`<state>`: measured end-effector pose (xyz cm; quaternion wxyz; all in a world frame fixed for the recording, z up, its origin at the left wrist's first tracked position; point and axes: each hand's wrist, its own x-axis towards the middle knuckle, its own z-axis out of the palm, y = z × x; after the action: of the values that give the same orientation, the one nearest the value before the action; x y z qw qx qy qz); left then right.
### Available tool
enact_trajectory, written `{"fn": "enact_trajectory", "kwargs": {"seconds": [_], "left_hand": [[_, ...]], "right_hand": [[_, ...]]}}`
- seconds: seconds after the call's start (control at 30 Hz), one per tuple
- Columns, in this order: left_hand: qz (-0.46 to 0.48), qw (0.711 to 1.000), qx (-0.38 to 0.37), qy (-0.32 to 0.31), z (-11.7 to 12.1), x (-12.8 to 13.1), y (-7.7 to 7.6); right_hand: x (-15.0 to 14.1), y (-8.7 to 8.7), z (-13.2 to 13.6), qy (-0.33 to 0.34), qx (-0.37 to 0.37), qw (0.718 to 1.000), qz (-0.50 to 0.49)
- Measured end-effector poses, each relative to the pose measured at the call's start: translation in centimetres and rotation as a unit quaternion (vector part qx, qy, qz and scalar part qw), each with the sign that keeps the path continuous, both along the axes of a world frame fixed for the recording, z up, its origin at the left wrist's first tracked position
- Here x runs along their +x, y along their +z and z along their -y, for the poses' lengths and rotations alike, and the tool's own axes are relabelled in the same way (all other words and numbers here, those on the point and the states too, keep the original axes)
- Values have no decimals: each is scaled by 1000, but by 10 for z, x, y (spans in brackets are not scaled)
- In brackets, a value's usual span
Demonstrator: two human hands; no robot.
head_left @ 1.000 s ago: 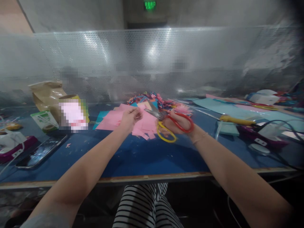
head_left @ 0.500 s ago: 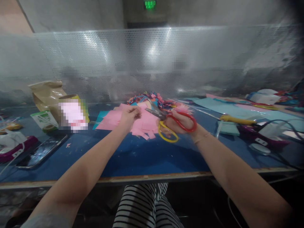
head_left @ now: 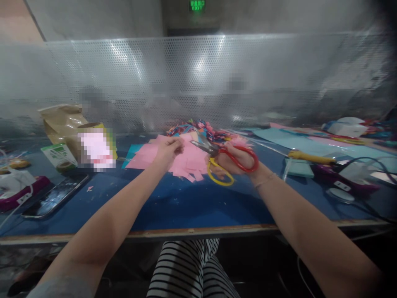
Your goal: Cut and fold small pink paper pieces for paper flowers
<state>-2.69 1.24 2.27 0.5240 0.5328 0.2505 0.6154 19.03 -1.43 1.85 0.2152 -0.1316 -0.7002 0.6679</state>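
Observation:
My right hand [head_left: 237, 157] grips a pair of scissors [head_left: 228, 157] with one red and one yellow handle loop. The metal blades point to the left, toward my left hand [head_left: 171, 150]. That hand is pinched closed above the pink paper; whatever its fingertips hold is too small to make out. Beneath both hands lies a loose pile of pink paper pieces [head_left: 192, 163], with narrow strips at its near edge. A blue sheet [head_left: 134, 152] shows from under the pile on the left. Behind it is a heap of multicoloured shredded paper [head_left: 207, 131].
On the left are a phone [head_left: 56, 196], a green and white box [head_left: 58, 156], a yellow tub [head_left: 108, 142] and a brown bag [head_left: 63, 124]. To the right lie light blue sheets [head_left: 288, 140], a yellow-handled tool [head_left: 310, 157] and cables. A perforated metal screen [head_left: 186, 78] borders the table's back.

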Motion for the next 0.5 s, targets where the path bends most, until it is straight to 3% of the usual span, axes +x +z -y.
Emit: {"fn": "enact_trajectory", "kwargs": {"seconds": [0.2,0.5], "left_hand": [[42,997,-55,-41,1,1,-1],[135,958,-160,-195,14,-2,11]], "right_hand": [[-2,-1,-1,43,-10,998,-34],[-6,10,9,22,18,1000,-11]]}}
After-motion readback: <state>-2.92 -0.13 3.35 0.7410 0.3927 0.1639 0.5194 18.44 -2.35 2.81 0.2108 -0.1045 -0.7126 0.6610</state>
